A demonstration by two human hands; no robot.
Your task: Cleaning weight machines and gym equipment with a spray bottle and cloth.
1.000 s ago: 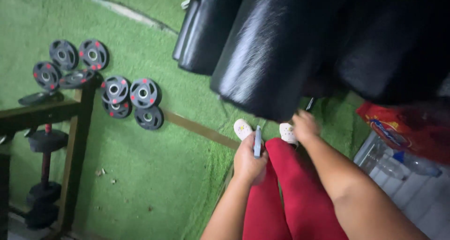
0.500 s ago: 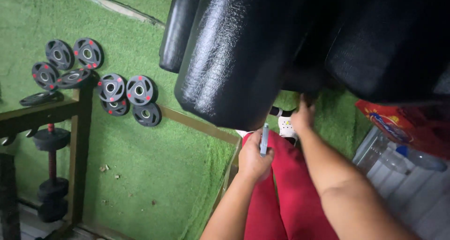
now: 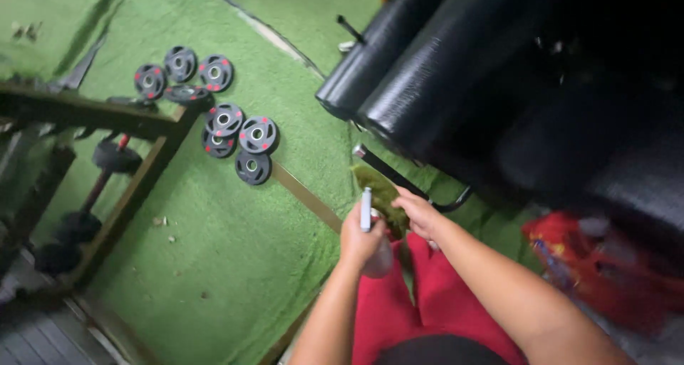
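Green artificial turf [image 3: 235, 244] covers most of the floor. Across the upper right stand large black padded rolls [image 3: 456, 65], side by side, on a dark metal frame [image 3: 399, 176] whose tube ends just above the hands. At the left a dark wooden rack [image 3: 135, 187] carries dumbbells [image 3: 114, 158]. Beyond it, black weight plates with red dots [image 3: 242, 137] lie scattered flat on the turf. A red bag [image 3: 598, 265], blurred, sits at the lower right. The person's red trousers [image 3: 413, 308] fill the bottom centre.

The left hand [image 3: 362, 237] is clamped around a small slim grey and white tool [image 3: 366, 209], which stands upright out of the fist. The right hand [image 3: 419, 214] is just beside it, fingers pinched on a piece of olive-green cloth [image 3: 381, 190] that lies between the two hands and reaches up toward the frame tube. The hands are close together but not touching.
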